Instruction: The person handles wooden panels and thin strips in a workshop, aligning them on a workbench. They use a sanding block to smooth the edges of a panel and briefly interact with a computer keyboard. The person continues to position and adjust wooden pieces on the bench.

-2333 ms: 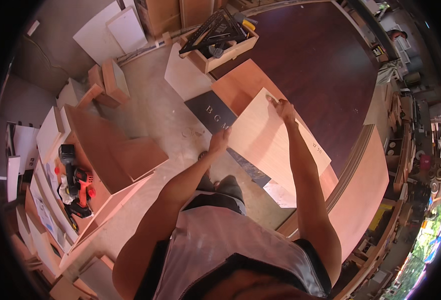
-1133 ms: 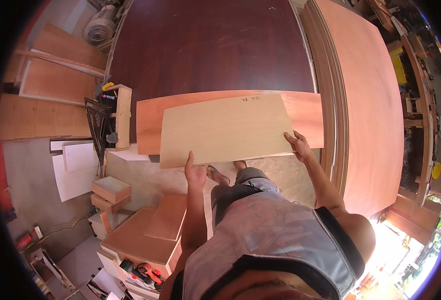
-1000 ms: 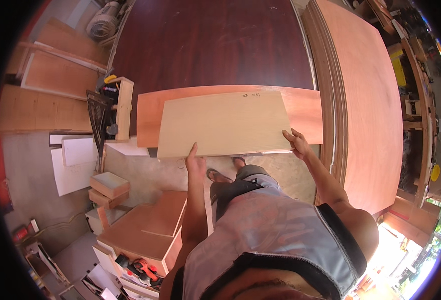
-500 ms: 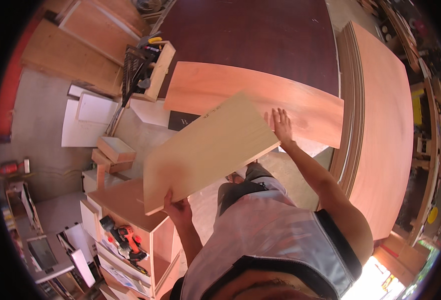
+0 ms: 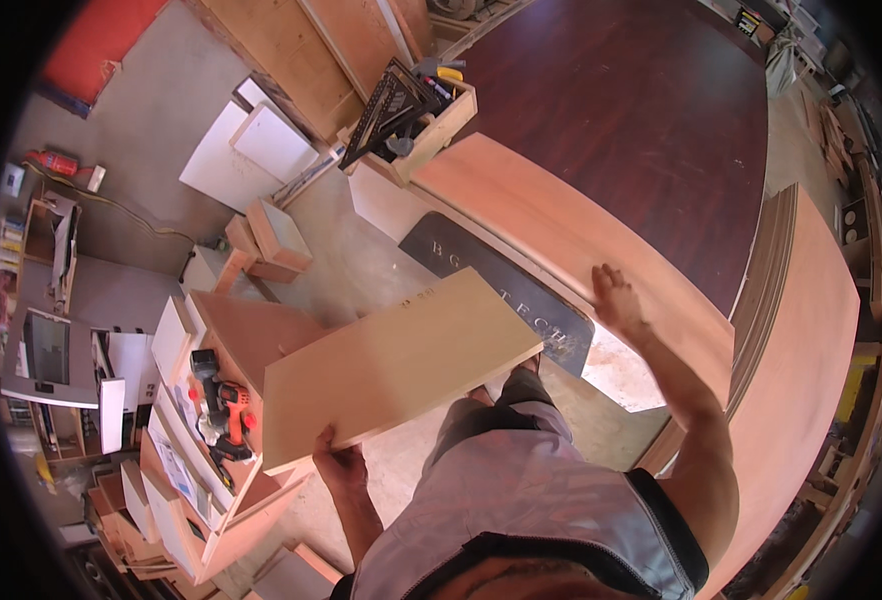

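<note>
A pale rectangular wooden board (image 5: 401,365) is held up at a slant in front of my body. My left hand (image 5: 341,466) grips its near edge towards the left end, thumb on top and fingers underneath. My right hand (image 5: 618,303) is apart from the board, open, with its fingers stretched out. It is over the near edge of a long reddish plywood strip (image 5: 571,245) lying along a dark brown tabletop (image 5: 621,110). Whether the palm touches the strip I cannot tell.
A wooden tool box (image 5: 446,130) with a black square stands at the tabletop's left corner. Stacked plywood sheets (image 5: 811,370) rise at the right. On the left, a cabinet (image 5: 251,325) has cordless drills (image 5: 223,405) beside it. A dark mat (image 5: 461,255) lies below the strip.
My view has turned, shifting the surroundings. The board has moved away from the plywood strip, held by my left hand. My right hand, formerly at the board's right end, is now clear of it.
</note>
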{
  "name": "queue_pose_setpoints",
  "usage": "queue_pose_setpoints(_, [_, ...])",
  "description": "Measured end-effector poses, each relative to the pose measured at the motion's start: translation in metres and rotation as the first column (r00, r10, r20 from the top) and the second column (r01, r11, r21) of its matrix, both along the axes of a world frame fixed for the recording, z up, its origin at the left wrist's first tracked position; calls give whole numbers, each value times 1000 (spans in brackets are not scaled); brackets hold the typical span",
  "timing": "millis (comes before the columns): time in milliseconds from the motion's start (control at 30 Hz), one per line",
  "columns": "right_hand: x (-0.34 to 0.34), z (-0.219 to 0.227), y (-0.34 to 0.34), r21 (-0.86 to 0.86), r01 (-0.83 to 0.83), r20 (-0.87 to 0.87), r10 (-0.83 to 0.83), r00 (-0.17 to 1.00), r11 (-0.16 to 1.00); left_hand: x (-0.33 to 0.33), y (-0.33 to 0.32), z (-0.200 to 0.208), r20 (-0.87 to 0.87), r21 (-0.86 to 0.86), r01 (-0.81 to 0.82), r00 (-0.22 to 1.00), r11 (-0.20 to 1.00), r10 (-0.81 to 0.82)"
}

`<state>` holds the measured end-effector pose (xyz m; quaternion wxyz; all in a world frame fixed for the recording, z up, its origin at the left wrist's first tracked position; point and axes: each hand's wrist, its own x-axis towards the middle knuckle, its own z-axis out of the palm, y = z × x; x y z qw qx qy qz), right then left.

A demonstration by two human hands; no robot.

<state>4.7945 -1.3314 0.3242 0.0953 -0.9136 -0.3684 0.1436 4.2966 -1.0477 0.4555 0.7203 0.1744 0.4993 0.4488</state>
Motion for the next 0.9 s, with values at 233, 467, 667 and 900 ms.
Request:
queue_pose_setpoints(233, [154, 142, -19, 118, 236, 71, -246, 967, 964, 77, -20, 28, -85, 42, -40, 995, 998, 44])
queue_pose_setpoints(467, [292, 43, -29, 205, 334, 598, -388, 701, 920, 125, -30, 27, -97, -55, 63, 993, 996, -69])
queue_pose_setpoints(667, [216, -66, -17, 83, 332, 339, -340, 877, 940, 168, -40, 35, -107, -42, 137, 984, 990, -141])
queue_pose_setpoints(900, [221, -116, -7, -69, 326, 329, -287, 900, 943, 220, -50, 42, -171, -54, 266, 947, 963, -271])
